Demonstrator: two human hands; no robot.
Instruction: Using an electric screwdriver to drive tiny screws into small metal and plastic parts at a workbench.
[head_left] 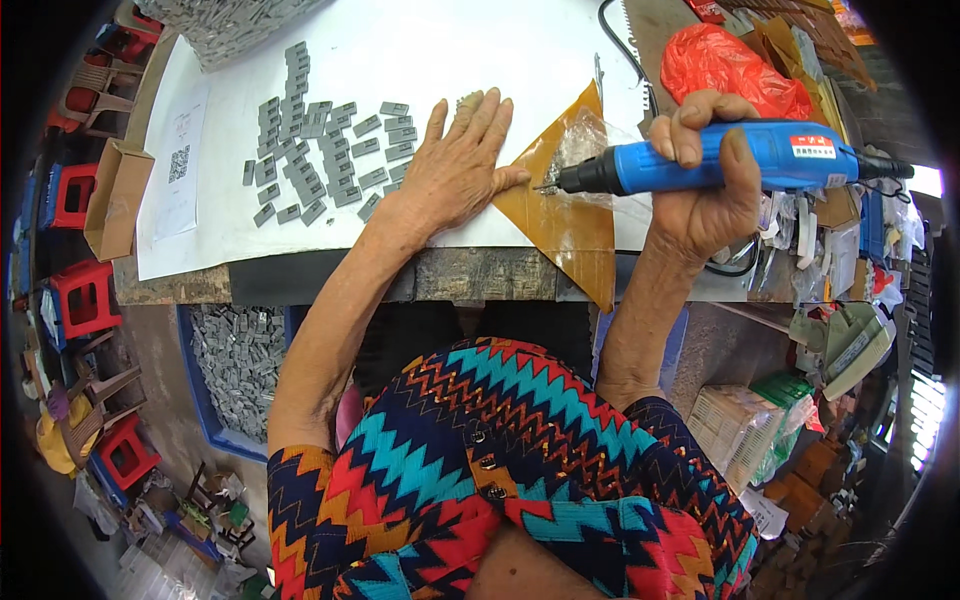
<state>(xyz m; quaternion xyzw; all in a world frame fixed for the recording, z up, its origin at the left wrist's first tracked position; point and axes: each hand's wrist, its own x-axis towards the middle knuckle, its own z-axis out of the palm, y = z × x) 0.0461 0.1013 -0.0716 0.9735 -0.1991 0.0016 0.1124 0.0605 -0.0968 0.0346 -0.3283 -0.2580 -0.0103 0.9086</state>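
Fingers of the right hand (695, 220) wrap around a blue power screwdriver (770, 155), its tip over a brown triangular sheet (570, 235); the left hand (450, 180) lies palm down, fingers extended, anything beneath hidden; just left, small grey pieces (365, 147) sit in rows on white paper (420, 50), a larger grey heap (235, 30) beyond

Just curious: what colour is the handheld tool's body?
The tool's body is blue, clearest in the head view.
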